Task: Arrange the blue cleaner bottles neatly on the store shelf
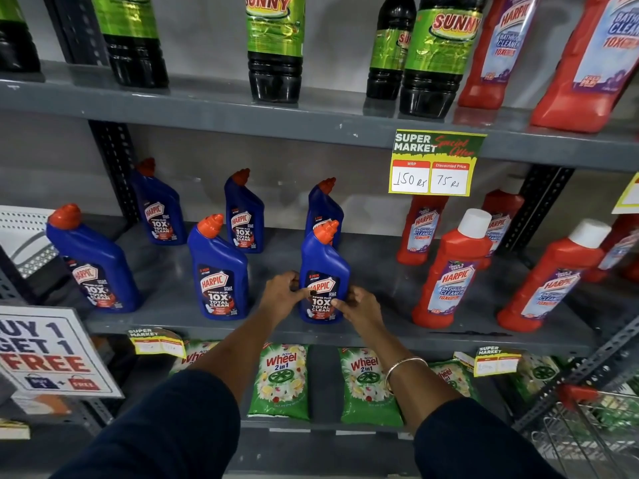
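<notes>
Several blue Harpic cleaner bottles with orange caps stand upright on the grey middle shelf (380,281) in two rows. My left hand (281,293) and my right hand (356,305) both grip the front right blue bottle (325,267) by its lower sides, near the shelf's front edge. Another front-row blue bottle (218,267) stands to its left, and a third (91,261) is at the far left. Behind them stand three more blue bottles (159,205), (243,212), (325,209), the last partly hidden by the held one.
Red Harpic bathroom cleaner bottles (449,267) fill the shelf's right part. Dark Sunny bottles (275,46) stand on the shelf above, with a price tag (434,164) hanging from its edge. Green Wheel packets (280,378) lie below. A promo sign (52,350) is at left, a wire basket (594,430) at right.
</notes>
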`<state>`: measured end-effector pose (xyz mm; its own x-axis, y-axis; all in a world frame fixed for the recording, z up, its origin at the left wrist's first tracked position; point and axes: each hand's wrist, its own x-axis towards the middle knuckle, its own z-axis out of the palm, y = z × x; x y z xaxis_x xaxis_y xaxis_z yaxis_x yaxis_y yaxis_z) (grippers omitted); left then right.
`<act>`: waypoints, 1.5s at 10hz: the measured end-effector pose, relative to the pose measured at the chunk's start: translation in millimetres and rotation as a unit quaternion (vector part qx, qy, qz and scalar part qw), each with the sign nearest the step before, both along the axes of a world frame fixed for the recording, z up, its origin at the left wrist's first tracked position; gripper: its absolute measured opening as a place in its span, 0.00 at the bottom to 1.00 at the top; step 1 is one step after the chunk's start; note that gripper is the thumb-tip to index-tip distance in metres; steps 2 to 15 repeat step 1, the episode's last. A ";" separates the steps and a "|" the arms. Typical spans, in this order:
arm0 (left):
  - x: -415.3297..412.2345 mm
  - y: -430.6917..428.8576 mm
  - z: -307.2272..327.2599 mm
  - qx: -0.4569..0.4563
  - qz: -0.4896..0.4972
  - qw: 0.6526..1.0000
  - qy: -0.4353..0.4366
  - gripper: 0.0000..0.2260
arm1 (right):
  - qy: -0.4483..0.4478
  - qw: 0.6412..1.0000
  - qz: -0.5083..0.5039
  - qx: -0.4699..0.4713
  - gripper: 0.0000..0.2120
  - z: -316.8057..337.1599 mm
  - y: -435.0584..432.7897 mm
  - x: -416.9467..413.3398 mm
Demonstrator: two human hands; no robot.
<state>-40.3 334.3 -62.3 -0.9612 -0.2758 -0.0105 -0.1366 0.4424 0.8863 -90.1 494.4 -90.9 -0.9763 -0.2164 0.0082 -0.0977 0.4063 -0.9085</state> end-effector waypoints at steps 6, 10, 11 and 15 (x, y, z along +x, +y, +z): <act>3.4 -0.5 -0.2 -0.008 0.021 1.000 0.000 0.22 | 0.009 0.999 -0.022 -0.027 0.24 3.1 2.2 3.4; 3.4 -0.5 -0.2 -0.008 0.021 1.000 0.000 0.22 | 0.009 0.999 -0.022 -0.027 0.24 3.1 2.2 3.4; 3.4 -0.5 -0.2 -0.008 0.021 1.000 0.000 0.22 | 0.009 0.999 -0.022 -0.027 0.24 3.1 2.2 3.4; 3.4 -0.5 -0.2 -0.008 0.021 1.000 0.000 0.22 | 0.009 0.999 -0.022 -0.027 0.24 3.1 2.2 3.4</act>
